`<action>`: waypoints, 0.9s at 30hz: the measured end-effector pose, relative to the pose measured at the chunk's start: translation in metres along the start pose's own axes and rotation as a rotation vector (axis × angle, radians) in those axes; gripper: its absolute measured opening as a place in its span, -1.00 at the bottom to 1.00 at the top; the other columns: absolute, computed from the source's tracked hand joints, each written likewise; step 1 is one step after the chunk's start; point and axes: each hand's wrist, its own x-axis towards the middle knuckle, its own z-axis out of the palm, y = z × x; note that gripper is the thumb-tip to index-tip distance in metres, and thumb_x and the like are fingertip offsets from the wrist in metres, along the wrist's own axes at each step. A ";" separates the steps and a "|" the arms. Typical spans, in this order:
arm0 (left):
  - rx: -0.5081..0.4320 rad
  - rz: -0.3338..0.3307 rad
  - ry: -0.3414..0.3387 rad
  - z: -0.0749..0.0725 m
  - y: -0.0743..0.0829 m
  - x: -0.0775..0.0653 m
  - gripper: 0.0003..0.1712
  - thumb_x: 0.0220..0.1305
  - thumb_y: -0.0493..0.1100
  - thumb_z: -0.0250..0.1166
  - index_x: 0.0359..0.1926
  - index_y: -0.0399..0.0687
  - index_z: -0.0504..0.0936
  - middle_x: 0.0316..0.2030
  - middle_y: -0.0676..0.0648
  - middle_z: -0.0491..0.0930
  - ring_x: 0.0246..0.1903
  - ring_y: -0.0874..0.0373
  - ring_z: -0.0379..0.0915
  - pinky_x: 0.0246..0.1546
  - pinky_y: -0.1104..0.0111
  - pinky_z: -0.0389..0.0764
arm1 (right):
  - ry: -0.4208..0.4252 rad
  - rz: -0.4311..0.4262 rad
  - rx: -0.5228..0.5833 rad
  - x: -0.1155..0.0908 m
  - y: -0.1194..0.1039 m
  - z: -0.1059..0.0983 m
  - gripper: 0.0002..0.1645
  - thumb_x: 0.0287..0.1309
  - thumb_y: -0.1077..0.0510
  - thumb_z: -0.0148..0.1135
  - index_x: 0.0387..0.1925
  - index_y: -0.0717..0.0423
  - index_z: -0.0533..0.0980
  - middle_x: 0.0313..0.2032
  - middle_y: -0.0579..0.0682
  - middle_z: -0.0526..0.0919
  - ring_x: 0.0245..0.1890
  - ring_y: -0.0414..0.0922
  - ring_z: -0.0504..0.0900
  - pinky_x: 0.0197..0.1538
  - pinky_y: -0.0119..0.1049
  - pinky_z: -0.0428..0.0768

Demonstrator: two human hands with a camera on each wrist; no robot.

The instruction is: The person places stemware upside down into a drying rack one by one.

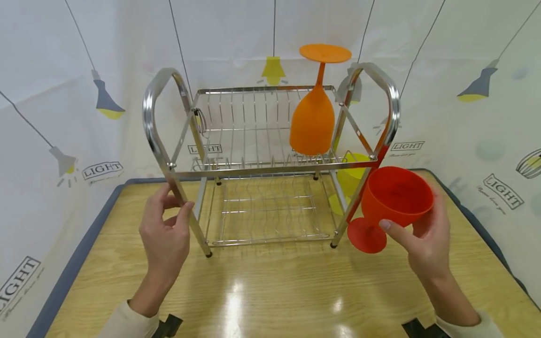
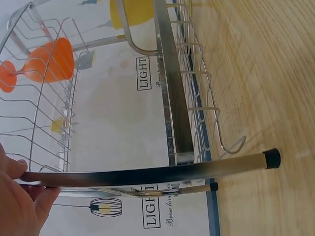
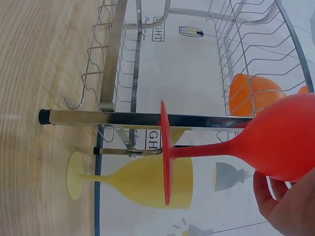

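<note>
Red goblet (image 1: 395,202) sits mouth-up in your right hand (image 1: 428,239), gripped round the bowl, just beside the right front leg of the dish rack (image 1: 270,169). Swing it inward and its foot could clip that leg. Your left hand (image 1: 166,230) pinches the left front leg; a tug may rock the rack and topple the inverted orange goblet (image 1: 313,122) from the upper tier. Beyond, a yellow goblet (image 3: 142,182) stands on the table (image 1: 270,291), exposed to stray knocks.

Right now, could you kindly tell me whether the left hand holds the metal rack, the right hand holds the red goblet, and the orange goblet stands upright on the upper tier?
Not quite: the orange goblet is upside down on the upper tier, its foot uppermost, as the head view shows. The rest is right.
</note>
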 end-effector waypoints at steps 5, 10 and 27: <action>-0.010 0.004 0.005 0.000 0.000 0.000 -0.47 0.09 -0.54 0.35 0.13 -0.31 0.55 -0.23 -0.27 0.56 -0.24 0.33 0.52 -0.34 0.67 0.60 | -0.021 0.041 -0.014 -0.004 -0.002 0.006 -0.06 -0.28 0.67 0.13 0.30 0.39 0.23 0.17 0.24 0.44 0.09 0.04 0.44 -0.06 -0.47 0.64; -0.006 -0.002 0.003 0.000 -0.002 -0.001 -0.45 0.08 -0.53 0.36 0.14 -0.28 0.55 -0.22 -0.26 0.56 -0.24 0.32 0.52 -0.35 0.68 0.59 | -0.065 0.131 -0.084 -0.005 -0.008 0.014 -0.05 -0.21 0.65 0.17 0.33 0.30 0.22 0.20 0.21 0.41 0.12 0.02 0.43 -0.05 -0.46 0.63; -0.019 -0.026 0.024 0.002 -0.004 -0.002 -0.47 0.05 -0.54 0.37 0.11 -0.31 0.57 -0.25 -0.24 0.57 -0.27 0.32 0.53 -0.39 0.68 0.59 | -0.305 0.253 -0.107 -0.012 -0.001 0.040 0.00 -0.14 0.61 0.27 0.38 0.22 0.16 0.24 0.15 0.40 0.17 0.02 0.42 0.03 -0.31 0.64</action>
